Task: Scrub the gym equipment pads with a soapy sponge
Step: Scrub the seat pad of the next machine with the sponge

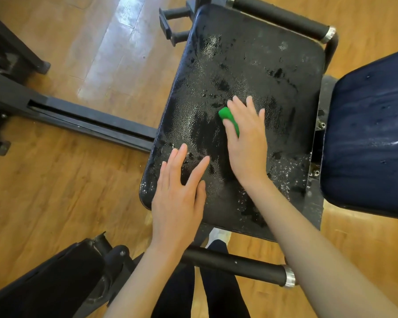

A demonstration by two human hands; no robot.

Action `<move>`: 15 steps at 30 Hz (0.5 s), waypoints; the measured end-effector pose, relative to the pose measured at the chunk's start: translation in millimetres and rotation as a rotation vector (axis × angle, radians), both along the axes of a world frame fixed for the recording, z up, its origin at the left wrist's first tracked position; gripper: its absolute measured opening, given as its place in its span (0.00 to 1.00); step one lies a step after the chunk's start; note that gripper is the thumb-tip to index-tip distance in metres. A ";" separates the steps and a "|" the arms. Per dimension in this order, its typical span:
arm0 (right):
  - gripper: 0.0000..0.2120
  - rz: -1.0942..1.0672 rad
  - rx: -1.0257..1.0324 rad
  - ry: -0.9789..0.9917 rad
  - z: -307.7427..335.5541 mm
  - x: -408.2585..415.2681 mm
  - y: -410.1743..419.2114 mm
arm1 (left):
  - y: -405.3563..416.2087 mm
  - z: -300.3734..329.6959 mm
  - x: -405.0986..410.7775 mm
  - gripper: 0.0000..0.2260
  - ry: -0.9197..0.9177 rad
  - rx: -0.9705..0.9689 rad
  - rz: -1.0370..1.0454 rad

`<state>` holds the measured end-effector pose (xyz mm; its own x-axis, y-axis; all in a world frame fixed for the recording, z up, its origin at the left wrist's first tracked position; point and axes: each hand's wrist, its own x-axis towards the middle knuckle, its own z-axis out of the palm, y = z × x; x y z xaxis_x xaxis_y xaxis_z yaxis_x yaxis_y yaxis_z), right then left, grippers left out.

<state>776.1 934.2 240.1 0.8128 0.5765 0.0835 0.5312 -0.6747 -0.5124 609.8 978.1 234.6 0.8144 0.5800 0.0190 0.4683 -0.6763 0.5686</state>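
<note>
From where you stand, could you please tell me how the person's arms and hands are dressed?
Both forearms are bare, with no sleeves in view. The left hand and right hand wear no gloves, and no rings, watch or bracelets show on either.

**Green on black, over honey-brown boards**

The sponge [229,121] is bright green. The seat pad [246,72] is black with a fine pebbled grain, mottled with pale grey-white suds and darker wet patches. The back pad [368,134] is dark navy, streaked with faint light smears. The foam handles [234,263] are matte black, capped in silver. The wood floor [67,191] is warm orange-brown with plank grain and a whitish glare strip.
</note>
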 end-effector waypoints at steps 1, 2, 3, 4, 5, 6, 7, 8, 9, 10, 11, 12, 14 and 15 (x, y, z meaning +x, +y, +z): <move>0.20 -0.021 0.005 0.005 0.0 -8.8 -3.2 | -0.1 -0.4 0.1 0.19 -0.002 0.005 -0.001; 0.21 -0.012 -0.004 -0.001 0.3 -23.9 -12.0 | -0.3 -0.7 0.2 0.19 -0.005 0.011 -0.002; 0.21 0.019 -0.019 -0.007 0.7 -42.6 -24.5 | -0.3 -0.8 0.3 0.19 -0.006 0.016 -0.002; 0.21 0.061 -0.035 -0.016 1.5 -60.0 -38.3 | -0.2 -0.6 0.1 0.19 -0.006 0.017 -0.002; 0.21 0.114 -0.053 -0.023 2.9 -69.0 -49.4 | -0.1 -0.1 0.3 0.19 -0.004 0.017 -0.001; 0.21 0.167 -0.066 -0.030 2.6 -64.9 -54.2 | -0.1 0.3 0.3 0.19 0.000 0.018 -0.001; 0.21 0.197 -0.069 -0.035 2.3 -50.6 -51.4 | 0.2 0.6 0.4 0.19 0.004 0.021 -0.004; 0.21 0.185 -0.075 -0.033 1.2 -32.6 -43.2 | 0.4 0.4 0.5 0.19 0.008 0.027 -0.007; 0.20 0.130 -0.071 -0.025 0.1 -13.4 -32.1 | 0.2 0.3 0.5 0.19 0.010 0.030 -0.006; 0.20 0.060 -0.054 -0.020 -1.1 2.9 -22.1 | -0.1 0.5 0.4 0.19 0.010 0.031 0.000; 0.20 0.006 -0.034 -0.012 -1.1 10.4 -15.9 | -0.2 0.5 0.8 0.19 0.011 0.032 0.006; 0.21 -0.029 -0.026 -0.012 -1.7 7.4 -14.9 | -0.4 0.1 1.2 0.19 0.014 0.036 0.005; 0.23 -0.003 -0.029 -0.020 -0.3 -21.3 -29.4 | -1.0 -0.5 1.4 0.19 0.021 0.049 0.001; 0.23 0.047 -0.037 -0.021 1.2 -40.4 -40.9 | -0.9 -1.2 1.5 0.20 0.021 0.054 0.006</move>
<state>735.7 893.2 241.4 0.7829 0.6173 0.0781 0.5732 -0.6667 -0.4764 611.2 977.3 233.5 0.8117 0.5831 0.0330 0.4839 -0.7030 0.5212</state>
